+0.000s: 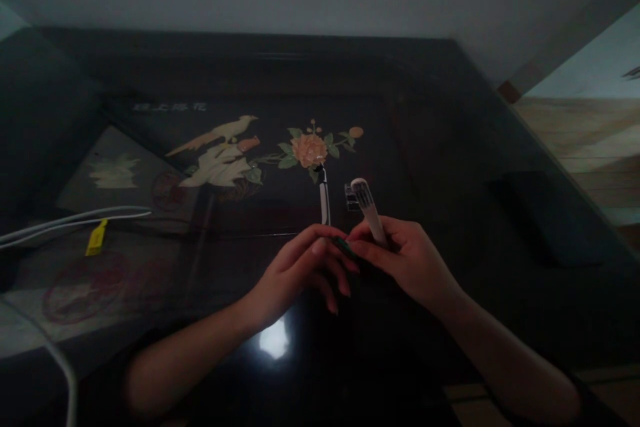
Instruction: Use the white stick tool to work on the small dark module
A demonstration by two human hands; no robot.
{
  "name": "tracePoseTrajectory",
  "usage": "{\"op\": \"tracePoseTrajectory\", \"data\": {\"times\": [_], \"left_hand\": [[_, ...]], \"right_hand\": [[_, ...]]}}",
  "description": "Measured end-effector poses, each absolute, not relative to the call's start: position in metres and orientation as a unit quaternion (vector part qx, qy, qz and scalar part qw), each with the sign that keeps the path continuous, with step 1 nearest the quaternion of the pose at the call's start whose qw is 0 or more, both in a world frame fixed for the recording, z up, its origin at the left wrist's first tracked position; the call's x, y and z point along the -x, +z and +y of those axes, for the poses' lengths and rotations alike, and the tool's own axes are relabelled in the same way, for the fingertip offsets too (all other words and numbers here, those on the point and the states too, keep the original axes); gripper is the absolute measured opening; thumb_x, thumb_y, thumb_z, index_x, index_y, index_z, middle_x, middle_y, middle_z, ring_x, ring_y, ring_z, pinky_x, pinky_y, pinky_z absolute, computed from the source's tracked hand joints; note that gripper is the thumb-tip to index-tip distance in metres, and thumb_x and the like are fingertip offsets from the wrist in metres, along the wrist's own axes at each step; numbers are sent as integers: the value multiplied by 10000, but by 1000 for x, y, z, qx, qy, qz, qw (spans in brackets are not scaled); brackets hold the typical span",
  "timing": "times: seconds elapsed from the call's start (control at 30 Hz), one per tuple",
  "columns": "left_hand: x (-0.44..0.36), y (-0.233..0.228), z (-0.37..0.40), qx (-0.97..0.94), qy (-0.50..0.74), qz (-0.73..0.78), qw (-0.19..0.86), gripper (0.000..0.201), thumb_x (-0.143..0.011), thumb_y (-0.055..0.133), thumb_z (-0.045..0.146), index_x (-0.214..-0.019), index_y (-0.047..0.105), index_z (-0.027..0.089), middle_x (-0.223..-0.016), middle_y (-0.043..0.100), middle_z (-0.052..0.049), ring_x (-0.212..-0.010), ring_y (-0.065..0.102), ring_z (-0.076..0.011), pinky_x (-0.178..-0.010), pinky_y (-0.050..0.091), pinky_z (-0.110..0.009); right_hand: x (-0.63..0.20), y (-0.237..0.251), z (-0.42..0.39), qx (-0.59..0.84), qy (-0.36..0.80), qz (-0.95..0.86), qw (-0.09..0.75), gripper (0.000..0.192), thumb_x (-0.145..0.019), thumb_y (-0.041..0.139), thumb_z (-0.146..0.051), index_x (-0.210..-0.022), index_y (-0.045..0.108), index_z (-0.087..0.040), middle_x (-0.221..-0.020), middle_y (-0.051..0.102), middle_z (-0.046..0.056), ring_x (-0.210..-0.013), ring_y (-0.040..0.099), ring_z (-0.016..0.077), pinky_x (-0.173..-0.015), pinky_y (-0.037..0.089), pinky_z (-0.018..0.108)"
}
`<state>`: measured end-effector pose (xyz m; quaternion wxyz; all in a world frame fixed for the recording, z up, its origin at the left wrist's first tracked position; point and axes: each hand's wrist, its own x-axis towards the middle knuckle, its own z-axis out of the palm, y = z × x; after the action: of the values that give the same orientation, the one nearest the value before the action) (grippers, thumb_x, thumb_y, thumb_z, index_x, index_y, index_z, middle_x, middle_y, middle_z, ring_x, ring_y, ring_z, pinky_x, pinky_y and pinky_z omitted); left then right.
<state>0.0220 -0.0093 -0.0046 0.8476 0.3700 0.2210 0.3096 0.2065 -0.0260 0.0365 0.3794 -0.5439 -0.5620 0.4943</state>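
Note:
My left hand (300,267) is closed at thumb and index finger on a small, flat green piece (345,247), its other fingers hanging loosely. Touching the same piece with its fingertips, my right hand (405,257) also grips a white-handled brush-like tool (373,213) that points up and away, with a dark ridged head. The scene is too dim to tell its exact kind. Just beyond my left fingers lies a slim black-and-white stick (325,197), perhaps a pen. A small clear-and-dark shape (351,197) shows beside the tool's head; it may be a reflection.
The dark glossy tabletop (440,147) carries a bird-and-peony picture (307,149). White cables (75,219) with a yellow tag (97,238) run in at the left. Papers with red stamps (90,287) show there too. A dark flat rectangular object (545,220) lies at the right.

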Motion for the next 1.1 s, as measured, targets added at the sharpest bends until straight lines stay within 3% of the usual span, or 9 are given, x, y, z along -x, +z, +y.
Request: {"op": "tracePoseTrajectory", "data": {"times": [0.17,0.37,0.6,0.73,0.93,1.1], "left_hand": [[-22,-2,-8,-317,191,195,908,495,-869,535,591,-1024,617,128,-902,660,-104,-701,660,-169,-460,565,-221],[-17,2,-6,-296,115,181,931,467,-823,645,524,-1044,631,114,-873,638,-96,-699,636,-161,-458,551,-205],[-16,1,-5,-290,120,174,933,400,-813,683,458,-1026,637,123,-888,612,-77,-732,615,-157,-519,546,-228],[-16,-1,-3,-276,163,183,929,399,-817,678,469,-1045,659,143,-900,594,-66,-754,577,-137,-572,507,-216],[-16,-1,-2,-281,211,194,916,390,-787,710,473,-1053,690,188,-969,584,-70,-791,528,-131,-635,429,-218],[-17,2,-3,-278,210,210,914,469,-731,765,471,-1121,690,223,-914,573,-58,-761,505,-132,-634,413,-220]], "right_hand": [[-212,35,-25,500,588,-545,328,103,-824,665,-280,-772,680,-192,-581,651,-40,-540,629,112,-543,486,216],[-215,37,-24,473,639,-526,302,109,-803,694,-274,-768,656,-178,-596,651,-38,-550,643,112,-558,510,223],[-214,39,-23,445,658,-530,295,178,-815,696,-345,-783,671,-172,-611,666,-26,-573,649,120,-579,506,235],[-212,37,-25,474,596,-547,348,179,-807,711,-344,-868,710,-175,-649,647,-19,-589,625,121,-580,488,245],[-211,37,-31,486,494,-606,391,220,-720,797,-289,-929,750,-241,-870,607,8,-699,596,129,-585,483,244],[-202,36,-36,504,452,-597,429,207,-719,778,-162,-906,737,-241,-831,596,-6,-720,598,131,-632,506,246]]}}
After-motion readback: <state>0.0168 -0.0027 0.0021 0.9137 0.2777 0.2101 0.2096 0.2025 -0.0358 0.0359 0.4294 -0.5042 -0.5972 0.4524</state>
